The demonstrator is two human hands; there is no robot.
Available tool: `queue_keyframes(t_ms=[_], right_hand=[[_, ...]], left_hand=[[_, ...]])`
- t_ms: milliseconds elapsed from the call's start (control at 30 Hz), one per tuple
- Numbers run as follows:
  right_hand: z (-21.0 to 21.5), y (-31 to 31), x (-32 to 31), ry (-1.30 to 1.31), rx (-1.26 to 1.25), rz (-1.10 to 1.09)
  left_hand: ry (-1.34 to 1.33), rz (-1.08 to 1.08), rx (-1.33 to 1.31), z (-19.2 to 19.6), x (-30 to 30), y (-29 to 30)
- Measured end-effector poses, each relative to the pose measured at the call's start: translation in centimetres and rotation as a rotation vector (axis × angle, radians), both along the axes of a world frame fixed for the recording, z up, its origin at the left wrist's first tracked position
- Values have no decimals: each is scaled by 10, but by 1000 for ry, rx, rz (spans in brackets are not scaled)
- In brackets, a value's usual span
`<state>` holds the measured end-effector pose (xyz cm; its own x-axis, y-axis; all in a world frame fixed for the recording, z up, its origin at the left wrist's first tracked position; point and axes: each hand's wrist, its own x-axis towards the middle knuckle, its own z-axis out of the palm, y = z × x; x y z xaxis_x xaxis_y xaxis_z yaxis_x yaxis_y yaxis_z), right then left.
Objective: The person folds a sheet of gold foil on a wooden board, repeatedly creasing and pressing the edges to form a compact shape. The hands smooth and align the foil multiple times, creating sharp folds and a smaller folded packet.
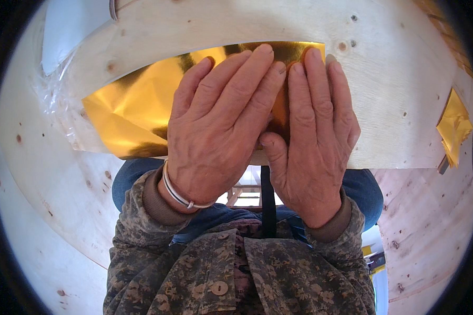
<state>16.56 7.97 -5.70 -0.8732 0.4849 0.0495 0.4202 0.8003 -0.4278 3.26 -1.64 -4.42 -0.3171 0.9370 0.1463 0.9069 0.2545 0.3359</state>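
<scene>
A pale plywood board (394,105) with small knots serves as the bench, its near edge running just above the person's lap; more light plywood covers the floor and walls around it. A sheet of gold foil paper (126,115) lies flat on the board near its near edge, creased and shiny. Both hands rest palm down on the sheet's right part. The left hand (215,131), a silver bangle (176,193) at its wrist, lies flat with fingers close together; the right hand (315,136) lies beside it, fingers also together, its thumb tucked toward the left hand. A crumpled gold foil piece (453,126) sits at the board's right edge, and clear plastic wrap (55,92) lies at its left edge.
</scene>
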Motion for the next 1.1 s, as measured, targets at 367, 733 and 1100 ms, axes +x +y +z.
queue_keyframes(t_ms=[367, 733, 1100], right_hand=[[-1, 2, -1, -1, 17, -5], [5, 35, 5, 551, -320, 38], [-13, 23, -23, 364, 36, 216]], left_hand=[[-18, 5, 44, -2, 0, 0], [-142, -56, 106, -7, 2, -5], [176, 19, 257, -23, 6, -5]])
